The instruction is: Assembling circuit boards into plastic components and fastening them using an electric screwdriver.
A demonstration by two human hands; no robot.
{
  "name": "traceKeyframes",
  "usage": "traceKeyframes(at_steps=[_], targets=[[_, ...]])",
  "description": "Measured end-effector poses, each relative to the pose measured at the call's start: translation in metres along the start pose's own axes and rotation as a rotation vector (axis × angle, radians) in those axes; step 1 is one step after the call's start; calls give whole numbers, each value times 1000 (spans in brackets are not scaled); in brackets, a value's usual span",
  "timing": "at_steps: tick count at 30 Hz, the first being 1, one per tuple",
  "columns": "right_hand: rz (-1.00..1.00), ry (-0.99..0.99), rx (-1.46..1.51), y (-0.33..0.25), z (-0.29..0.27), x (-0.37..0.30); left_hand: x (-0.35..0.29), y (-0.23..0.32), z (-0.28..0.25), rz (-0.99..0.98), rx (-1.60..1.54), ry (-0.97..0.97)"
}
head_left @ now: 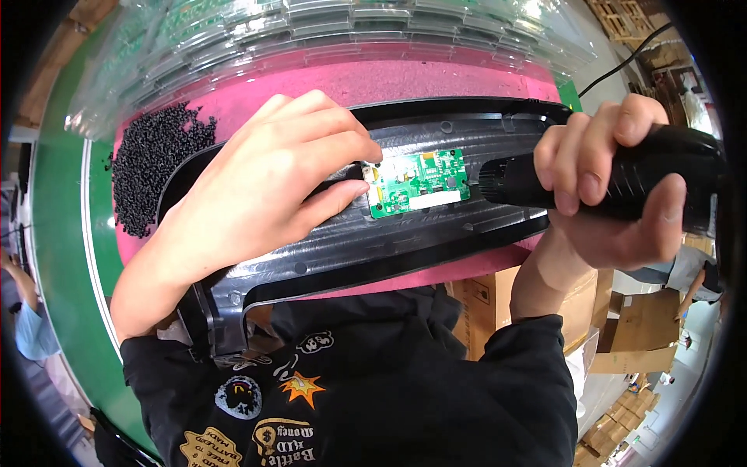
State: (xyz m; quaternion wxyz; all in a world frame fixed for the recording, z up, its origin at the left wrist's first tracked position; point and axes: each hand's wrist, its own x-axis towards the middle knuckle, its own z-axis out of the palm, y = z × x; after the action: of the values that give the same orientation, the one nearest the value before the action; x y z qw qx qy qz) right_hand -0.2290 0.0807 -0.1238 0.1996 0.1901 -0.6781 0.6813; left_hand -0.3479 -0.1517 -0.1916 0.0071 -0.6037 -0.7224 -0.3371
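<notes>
A green circuit board [424, 184] with a white strip along its near edge lies in a long black plastic housing [311, 265]. My left hand [288, 167] has its thumb and fingertips at the board's left end, closed around its edge. In my right hand [607, 163] is a black power screwdriver [513, 183], lying nearly level and pointing left. Its ribbed nose is close to the board's right edge, where a thin tip seems to meet the board; whether a screw sits there is too small to tell.
A heap of small black screws [159, 167] lies left of the housing on the pink mat [373, 78]. Stacked clear plastic trays [334, 27] stand along the far side. Cardboard boxes [482, 307] are below right, a black cable [622, 62] at upper right. Other people are at the far sides.
</notes>
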Motion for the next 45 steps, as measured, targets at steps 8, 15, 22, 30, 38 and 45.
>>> traceKeyframes(at_steps=[8,15,22,30,38,45], targets=[[69,-31,-101,13,11,4,2,1,-3,-1,21,-25],[-16,99,-149,18,19,-3,0,10,-27,-36,223,154],[-36,137,39,-2,6,-15,-48,-27,-45,-298,308,-94],[107,452,326,-96,-26,-53,-56,-10,-51,-212,452,-7],[217,643,358,-81,-69,-64,-157,67,-98,-419,540,729],[276,953,403,-11,-126,-67,-314,38,-127,-663,-655,1317]])
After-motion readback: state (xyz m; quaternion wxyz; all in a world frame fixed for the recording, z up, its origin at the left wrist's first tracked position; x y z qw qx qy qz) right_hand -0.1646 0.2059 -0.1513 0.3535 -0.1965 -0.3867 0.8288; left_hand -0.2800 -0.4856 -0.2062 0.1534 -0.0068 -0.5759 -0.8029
